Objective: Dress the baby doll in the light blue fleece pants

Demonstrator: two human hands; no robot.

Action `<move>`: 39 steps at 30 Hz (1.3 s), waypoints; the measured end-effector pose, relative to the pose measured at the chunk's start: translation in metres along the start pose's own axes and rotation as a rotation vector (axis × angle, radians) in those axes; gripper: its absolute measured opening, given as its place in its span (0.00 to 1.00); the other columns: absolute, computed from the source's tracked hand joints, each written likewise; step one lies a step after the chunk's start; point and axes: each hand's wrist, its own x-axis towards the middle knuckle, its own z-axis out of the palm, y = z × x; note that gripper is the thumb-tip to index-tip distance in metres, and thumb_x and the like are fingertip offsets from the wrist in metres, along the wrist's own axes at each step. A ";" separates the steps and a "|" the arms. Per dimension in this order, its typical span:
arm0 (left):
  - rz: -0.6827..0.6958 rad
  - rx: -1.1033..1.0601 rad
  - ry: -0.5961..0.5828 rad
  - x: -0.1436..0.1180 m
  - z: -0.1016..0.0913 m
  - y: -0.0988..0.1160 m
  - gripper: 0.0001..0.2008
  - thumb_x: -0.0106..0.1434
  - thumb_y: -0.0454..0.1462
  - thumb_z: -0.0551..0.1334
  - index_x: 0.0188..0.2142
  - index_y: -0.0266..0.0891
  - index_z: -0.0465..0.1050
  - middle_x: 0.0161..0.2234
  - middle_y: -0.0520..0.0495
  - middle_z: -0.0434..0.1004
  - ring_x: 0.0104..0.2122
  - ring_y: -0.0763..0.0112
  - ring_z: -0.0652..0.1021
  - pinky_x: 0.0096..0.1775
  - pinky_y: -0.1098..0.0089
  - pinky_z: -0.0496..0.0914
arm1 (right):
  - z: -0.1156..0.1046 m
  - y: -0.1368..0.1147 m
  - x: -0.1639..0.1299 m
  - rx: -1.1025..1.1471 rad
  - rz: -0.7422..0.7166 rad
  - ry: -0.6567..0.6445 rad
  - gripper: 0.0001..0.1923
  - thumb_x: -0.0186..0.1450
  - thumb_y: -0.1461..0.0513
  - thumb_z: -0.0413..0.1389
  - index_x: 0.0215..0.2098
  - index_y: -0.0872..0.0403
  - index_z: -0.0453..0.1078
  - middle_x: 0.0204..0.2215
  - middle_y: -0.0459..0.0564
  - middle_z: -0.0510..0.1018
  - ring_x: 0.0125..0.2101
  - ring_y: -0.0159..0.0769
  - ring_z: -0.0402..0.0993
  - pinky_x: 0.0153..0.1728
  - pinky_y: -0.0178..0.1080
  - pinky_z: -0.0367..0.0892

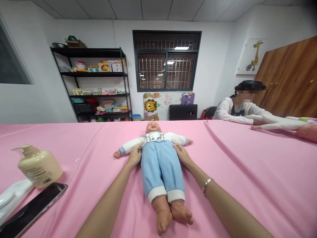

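Note:
A baby doll lies on its back on the pink-covered table, head away from me and bare feet towards me. It wears a blue fleece outfit with white sleeves, white cuffs and an elephant face on the chest. My left hand is closed on the outfit's side under the doll's outstretched arm on the left. On the opposite side, my right hand, with a bracelet on the wrist, grips the cloth at about the same height. Both hands' fingertips are partly hidden.
A pump bottle, a black phone and a white device lie at the left on the pink cloth. Across at the right sits a person with another doll. A loaded shelf stands behind.

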 end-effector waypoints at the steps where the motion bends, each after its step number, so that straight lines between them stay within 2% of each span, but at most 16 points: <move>1: -0.013 0.070 0.026 -0.003 -0.003 0.000 0.21 0.56 0.28 0.51 0.49 0.37 0.68 0.45 0.43 0.75 0.44 0.65 0.74 0.50 0.65 0.65 | 0.001 -0.004 -0.005 0.029 -0.023 -0.051 0.26 0.59 0.44 0.49 0.43 0.55 0.67 0.43 0.54 0.75 0.46 0.42 0.69 0.48 0.44 0.62; 5: -0.166 0.474 0.233 -0.013 -0.017 0.003 0.20 0.56 0.32 0.52 0.49 0.38 0.66 0.45 0.37 0.73 0.50 0.51 0.69 0.49 0.53 0.62 | 0.003 -0.015 -0.017 0.109 -0.083 -0.183 0.31 0.60 0.46 0.49 0.56 0.52 0.57 0.57 0.54 0.62 0.56 0.40 0.59 0.55 0.45 0.57; 7: -0.241 0.551 0.284 -0.014 -0.023 0.004 0.22 0.55 0.31 0.53 0.50 0.35 0.63 0.48 0.32 0.70 0.51 0.46 0.67 0.48 0.51 0.62 | 0.002 -0.016 -0.017 0.098 -0.070 -0.194 0.32 0.60 0.47 0.50 0.59 0.51 0.54 0.58 0.53 0.60 0.56 0.40 0.59 0.54 0.46 0.58; 9: -0.276 0.510 0.261 -0.013 -0.028 0.005 0.22 0.54 0.30 0.52 0.50 0.33 0.62 0.47 0.31 0.70 0.50 0.48 0.69 0.47 0.53 0.63 | 0.000 -0.017 -0.015 0.081 -0.031 -0.185 0.33 0.60 0.48 0.52 0.59 0.51 0.53 0.57 0.54 0.62 0.54 0.41 0.62 0.52 0.47 0.60; 11: -0.257 0.382 0.147 -0.010 -0.032 0.007 0.18 0.54 0.30 0.51 0.45 0.36 0.67 0.43 0.36 0.74 0.46 0.53 0.72 0.46 0.58 0.65 | -0.004 -0.021 -0.015 0.056 0.029 -0.155 0.34 0.59 0.49 0.53 0.59 0.52 0.53 0.53 0.56 0.66 0.50 0.42 0.66 0.50 0.47 0.63; 13: -0.217 0.225 -0.021 -0.010 -0.033 0.011 0.11 0.53 0.31 0.52 0.34 0.38 0.71 0.39 0.41 0.76 0.42 0.58 0.74 0.44 0.62 0.66 | -0.006 -0.029 -0.019 0.023 0.115 -0.124 0.33 0.58 0.48 0.54 0.57 0.54 0.55 0.49 0.57 0.70 0.46 0.44 0.69 0.47 0.49 0.65; 16: -0.215 0.100 -0.214 -0.014 -0.033 0.026 0.08 0.53 0.38 0.56 0.25 0.37 0.71 0.30 0.44 0.77 0.34 0.59 0.76 0.38 0.63 0.70 | -0.006 -0.050 -0.030 0.061 0.243 -0.199 0.32 0.59 0.46 0.52 0.56 0.53 0.58 0.48 0.57 0.71 0.44 0.47 0.70 0.42 0.51 0.68; 18: -0.358 -0.003 -0.341 -0.019 -0.032 0.039 0.16 0.55 0.47 0.55 0.30 0.36 0.72 0.27 0.42 0.77 0.29 0.58 0.77 0.31 0.62 0.71 | -0.002 -0.064 -0.039 0.178 0.263 -0.327 0.31 0.58 0.48 0.54 0.56 0.51 0.58 0.52 0.55 0.68 0.48 0.46 0.68 0.45 0.50 0.68; 21: -0.608 -0.308 -0.556 -0.029 -0.030 0.056 0.29 0.55 0.57 0.53 0.45 0.38 0.69 0.37 0.37 0.78 0.34 0.55 0.78 0.32 0.59 0.73 | 0.004 -0.077 -0.050 0.354 0.264 -0.499 0.33 0.57 0.53 0.59 0.58 0.49 0.56 0.55 0.52 0.66 0.52 0.42 0.65 0.51 0.46 0.65; 24: -0.531 -0.564 -0.623 -0.035 -0.026 0.064 0.29 0.53 0.53 0.61 0.51 0.41 0.66 0.48 0.39 0.73 0.45 0.58 0.75 0.44 0.62 0.72 | 0.003 -0.081 -0.053 0.399 0.339 -0.535 0.36 0.55 0.55 0.61 0.59 0.49 0.55 0.54 0.53 0.66 0.52 0.42 0.66 0.51 0.46 0.65; 28: -0.451 -0.603 -0.616 -0.033 -0.028 0.061 0.25 0.52 0.44 0.66 0.49 0.36 0.69 0.47 0.40 0.74 0.46 0.57 0.75 0.47 0.60 0.70 | -0.008 -0.079 -0.048 0.278 0.409 -0.559 0.37 0.53 0.56 0.62 0.58 0.53 0.55 0.52 0.55 0.69 0.48 0.45 0.69 0.47 0.46 0.67; 31: -0.397 -0.538 -0.598 -0.031 -0.032 0.057 0.24 0.52 0.41 0.66 0.48 0.36 0.70 0.45 0.41 0.75 0.44 0.56 0.75 0.45 0.60 0.71 | -0.009 -0.076 -0.045 0.072 0.260 -0.517 0.35 0.53 0.55 0.61 0.55 0.55 0.58 0.51 0.57 0.68 0.49 0.47 0.67 0.49 0.48 0.65; 34: -0.330 -0.429 -0.586 -0.027 -0.034 0.051 0.24 0.53 0.45 0.64 0.48 0.38 0.70 0.48 0.42 0.73 0.47 0.59 0.74 0.46 0.65 0.70 | 0.003 -0.082 -0.051 -0.274 -0.101 -0.138 0.31 0.53 0.53 0.61 0.51 0.54 0.61 0.52 0.57 0.64 0.53 0.52 0.60 0.53 0.54 0.58; 36: -0.295 -0.284 -0.465 -0.023 -0.032 0.045 0.24 0.55 0.49 0.60 0.45 0.35 0.72 0.47 0.40 0.74 0.46 0.58 0.74 0.45 0.65 0.69 | 0.016 -0.096 -0.062 -0.413 -0.361 0.058 0.23 0.56 0.54 0.58 0.47 0.54 0.64 0.47 0.57 0.68 0.50 0.50 0.62 0.51 0.53 0.59; 37: -0.271 -0.204 -0.355 -0.020 -0.031 0.040 0.24 0.56 0.51 0.58 0.43 0.34 0.72 0.45 0.39 0.75 0.45 0.58 0.75 0.45 0.65 0.69 | 0.022 -0.106 -0.070 -0.425 -0.467 0.046 0.18 0.58 0.55 0.56 0.44 0.54 0.65 0.41 0.55 0.70 0.45 0.46 0.65 0.47 0.49 0.62; 39: -0.219 -0.062 -0.115 -0.014 -0.028 0.030 0.24 0.58 0.52 0.54 0.39 0.32 0.73 0.39 0.39 0.77 0.41 0.57 0.76 0.44 0.63 0.69 | 0.037 -0.125 -0.088 -0.398 -0.616 -0.175 0.11 0.60 0.56 0.54 0.38 0.53 0.65 0.32 0.50 0.71 0.34 0.37 0.68 0.37 0.40 0.65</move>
